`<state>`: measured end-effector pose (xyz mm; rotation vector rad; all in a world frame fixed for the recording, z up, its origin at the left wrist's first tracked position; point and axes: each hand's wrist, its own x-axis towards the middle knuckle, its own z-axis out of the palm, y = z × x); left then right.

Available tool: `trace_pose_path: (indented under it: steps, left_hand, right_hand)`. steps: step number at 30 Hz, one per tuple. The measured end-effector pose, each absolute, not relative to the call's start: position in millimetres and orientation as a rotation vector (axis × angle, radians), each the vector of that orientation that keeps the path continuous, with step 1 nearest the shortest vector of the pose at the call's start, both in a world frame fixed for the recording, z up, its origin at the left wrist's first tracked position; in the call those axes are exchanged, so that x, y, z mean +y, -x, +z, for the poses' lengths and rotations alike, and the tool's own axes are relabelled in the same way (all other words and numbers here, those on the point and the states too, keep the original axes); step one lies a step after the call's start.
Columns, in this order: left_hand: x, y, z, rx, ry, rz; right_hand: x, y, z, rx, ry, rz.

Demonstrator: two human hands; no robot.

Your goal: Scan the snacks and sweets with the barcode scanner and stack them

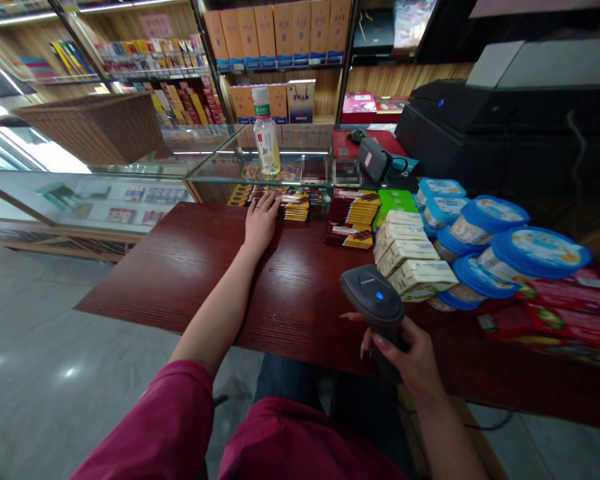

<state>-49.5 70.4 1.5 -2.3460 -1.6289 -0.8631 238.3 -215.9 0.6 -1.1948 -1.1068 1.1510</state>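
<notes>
My left hand [262, 217] reaches to the back of the dark red wooden table, its fingers stretched out over a row of chocolate bars [295, 208] in brown and yellow wrappers. Whether the fingertips grip a bar cannot be made out. Closed round the handle of a dark grey barcode scanner [373, 293] is my right hand [413, 357], near the table's front edge. A blue light glows on top of the scanner. Between the hands, farther back, lies another stack of chocolate bars [353, 220], with small cream-coloured boxes [413, 263] to its right.
Blue-lidded tubs [535, 252] and red packages [570, 320] crowd the table's right side. Behind stands a glass display case [215, 163] carrying a drink bottle [267, 137]. A wicker basket [95, 127] is at the back left, and a black machine [460, 127] at the back right.
</notes>
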Motion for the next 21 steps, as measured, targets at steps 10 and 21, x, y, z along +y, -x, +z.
trace_pose_path:
  steps: [10,21]
  left_hand:
    - [64.5,47.1,1.2,-1.607,2.405,-0.827]
    - [38.4,-48.6,-10.3,-1.039,2.960,-0.853]
  right_hand:
    - [-214.7,-239.3,-1.8,-1.118,1.199,1.132]
    - [-208.8,-239.6,-6.0,-1.113,1.154,1.114]
